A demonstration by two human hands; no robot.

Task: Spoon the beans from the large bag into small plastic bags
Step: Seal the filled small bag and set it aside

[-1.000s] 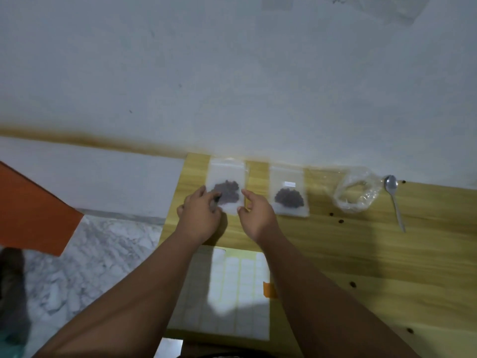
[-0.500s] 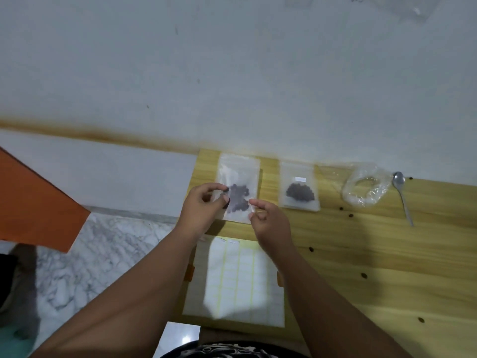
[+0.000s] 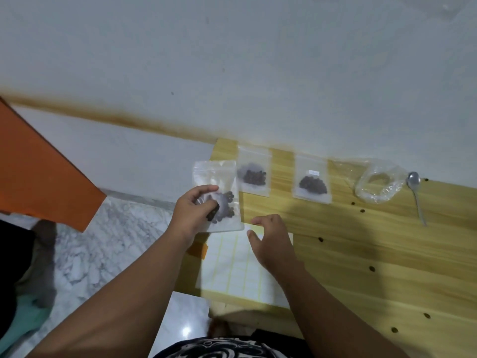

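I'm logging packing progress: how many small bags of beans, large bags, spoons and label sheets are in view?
Small bag of beans: 3
Large bag: 1
Spoon: 1
Label sheet: 1
Total: 6

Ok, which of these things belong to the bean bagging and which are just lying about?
Job: small bag of beans gripped by the left hand; filled bag lying nearest it; filled bag with a white label; large bag; spoon; scattered beans.
Lying about: sheet of labels under the right hand; orange panel.
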